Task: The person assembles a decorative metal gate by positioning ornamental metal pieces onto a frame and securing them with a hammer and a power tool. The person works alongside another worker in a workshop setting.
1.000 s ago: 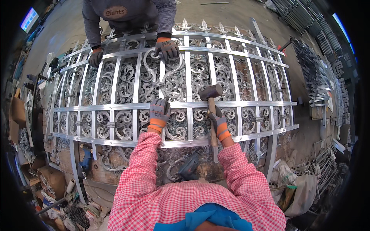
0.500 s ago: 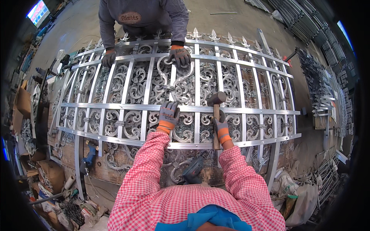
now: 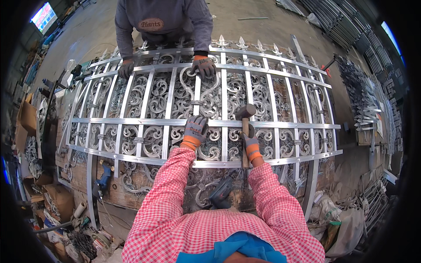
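My gloved right hand (image 3: 251, 142) grips a wooden-handled steel hammer (image 3: 245, 115); my gloved left hand (image 3: 194, 130) presses, fingers curled, on the silvery scrolled wrought-iron gate (image 3: 131, 120).

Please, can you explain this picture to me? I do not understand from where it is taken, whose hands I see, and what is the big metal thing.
The picture comes from a camera worn on a person's head, looking down; the wide lens bends straight edges. The red checked sleeves at the bottom belong to that person. Their gloved left hand rests on a large silver metal gate with scroll ornaments and spear tips, lying flat on a work surface. Their gloved right hand grips the wooden handle of a hammer, its head above the gate's middle bar. Across the gate a second person in a grey sweater presses both gloved hands on its upper bars. A blue power drill lies below the gate at the left.
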A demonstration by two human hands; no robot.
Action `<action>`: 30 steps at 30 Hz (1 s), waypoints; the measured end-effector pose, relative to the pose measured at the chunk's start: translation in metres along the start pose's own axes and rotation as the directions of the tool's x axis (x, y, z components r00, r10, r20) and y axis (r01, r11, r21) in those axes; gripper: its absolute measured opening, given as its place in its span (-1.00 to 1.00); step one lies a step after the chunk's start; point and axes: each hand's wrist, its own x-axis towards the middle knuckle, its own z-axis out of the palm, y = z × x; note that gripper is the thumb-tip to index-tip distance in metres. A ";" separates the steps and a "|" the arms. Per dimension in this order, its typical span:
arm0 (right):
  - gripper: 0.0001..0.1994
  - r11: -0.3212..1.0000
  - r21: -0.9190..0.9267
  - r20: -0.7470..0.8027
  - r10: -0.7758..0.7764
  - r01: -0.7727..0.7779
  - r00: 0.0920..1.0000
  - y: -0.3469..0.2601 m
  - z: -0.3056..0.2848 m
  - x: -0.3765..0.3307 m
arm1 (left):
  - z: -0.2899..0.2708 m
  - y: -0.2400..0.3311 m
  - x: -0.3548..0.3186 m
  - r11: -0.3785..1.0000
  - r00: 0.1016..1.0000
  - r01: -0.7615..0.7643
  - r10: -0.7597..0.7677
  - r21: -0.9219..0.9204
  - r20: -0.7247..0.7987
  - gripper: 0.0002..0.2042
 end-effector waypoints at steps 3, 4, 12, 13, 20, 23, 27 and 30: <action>-0.45 0.982 -0.178 -0.007 0.054 -0.054 0.999 -0.003 0.000 -0.002 | -0.005 0.000 -0.002 0.999 0.997 0.021 -0.018 0.042 -0.070 -0.55; -0.45 0.985 -0.140 0.001 0.100 -0.098 0.995 -0.008 0.001 -0.004 | -0.006 0.000 -0.002 0.998 0.994 0.032 -0.025 0.063 -0.106 -0.55; -0.42 0.933 0.261 0.068 0.237 -0.246 0.969 -0.007 0.006 -0.002 | 0.006 -0.004 -0.001 0.984 0.984 0.142 -0.129 0.107 -0.120 -0.49; -0.42 0.936 0.242 0.062 0.248 -0.256 0.967 -0.009 0.006 -0.003 | 0.007 -0.003 0.000 0.982 0.983 0.143 -0.127 0.120 -0.133 -0.49; -0.41 0.999 0.020 -0.022 0.027 -0.026 0.999 0.024 -0.006 0.008 | 0.002 0.004 0.007 0.996 0.981 0.090 -0.086 0.016 -0.175 -0.53; -0.42 0.992 -0.004 0.031 0.128 -0.128 0.991 -0.002 0.006 -0.003 | 0.003 -0.006 -0.005 0.994 0.977 0.109 -0.104 0.019 -0.184 -0.54; -0.41 0.991 -0.037 0.034 0.134 -0.132 0.990 -0.028 0.008 -0.009 | 0.004 -0.005 -0.004 0.993 0.976 0.118 -0.115 0.004 -0.187 -0.54; -0.42 0.981 0.036 0.052 0.187 -0.189 0.981 -0.023 0.010 -0.010 | 0.005 -0.008 -0.006 0.988 0.983 0.145 -0.138 0.051 -0.121 -0.54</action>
